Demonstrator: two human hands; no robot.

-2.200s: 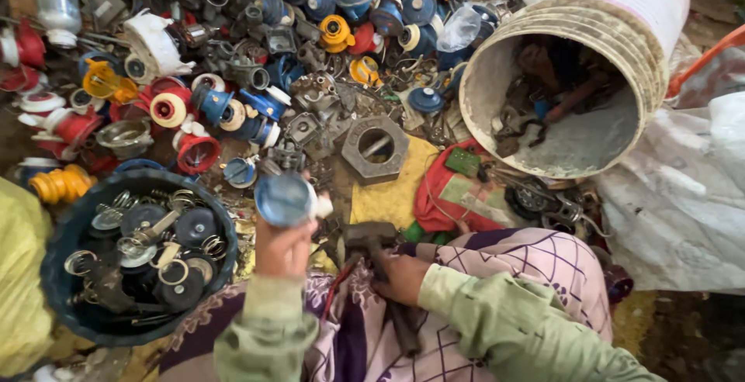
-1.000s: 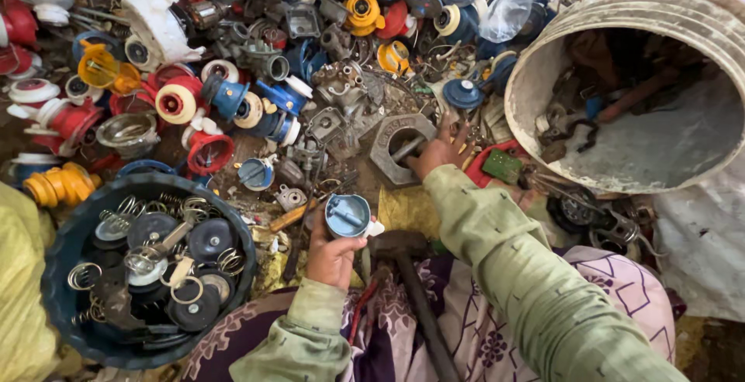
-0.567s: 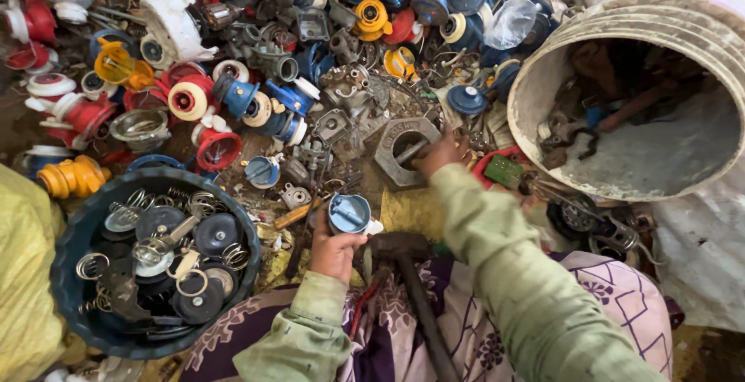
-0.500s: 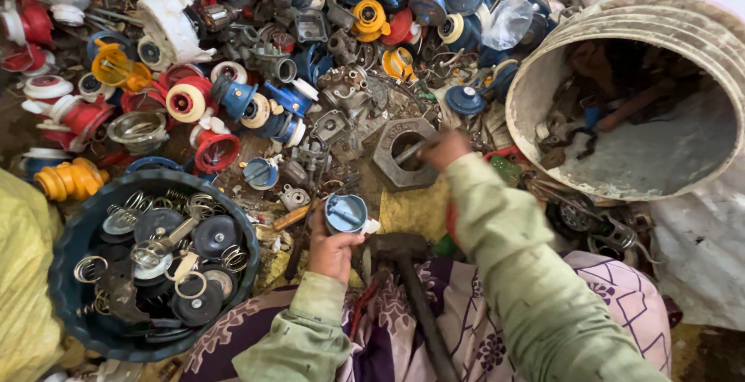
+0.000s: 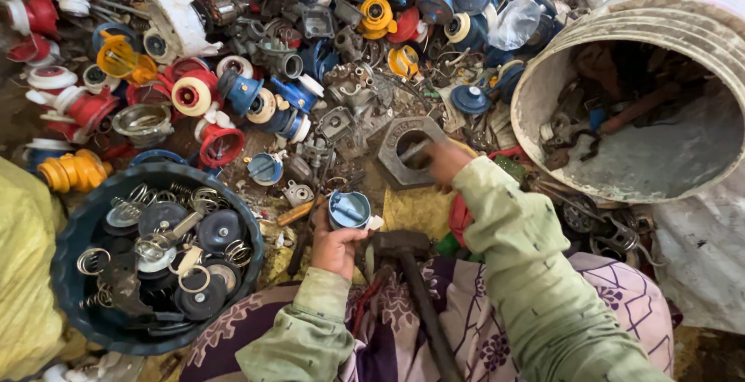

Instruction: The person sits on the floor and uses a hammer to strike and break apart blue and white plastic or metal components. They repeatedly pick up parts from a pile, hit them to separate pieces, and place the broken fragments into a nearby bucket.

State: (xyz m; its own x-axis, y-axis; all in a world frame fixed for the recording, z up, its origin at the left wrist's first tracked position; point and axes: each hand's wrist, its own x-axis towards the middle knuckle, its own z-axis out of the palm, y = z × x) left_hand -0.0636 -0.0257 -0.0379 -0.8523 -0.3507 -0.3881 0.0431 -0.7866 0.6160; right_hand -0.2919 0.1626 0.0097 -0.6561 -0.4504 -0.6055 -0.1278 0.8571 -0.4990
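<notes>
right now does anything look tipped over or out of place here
Yes. The big white bucket lies on its side, mouth open, dirty scrap inside. A hammer rests across the person's lap. The left hand holds a blue cap; the right hand touches a grey metal ring.

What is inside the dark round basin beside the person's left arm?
The dark round basin holds black round discs, wire springs and metal rings, heaped together. Its bottom and whatever lies beneath the heap are covered.

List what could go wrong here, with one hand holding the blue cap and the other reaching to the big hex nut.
1. The left hand grips the blue cap only from below; it might slip into the scrap.
2. The right hand at the hex nut could catch on jagged metal.
3. The hammer on the lap may slide off.
</notes>
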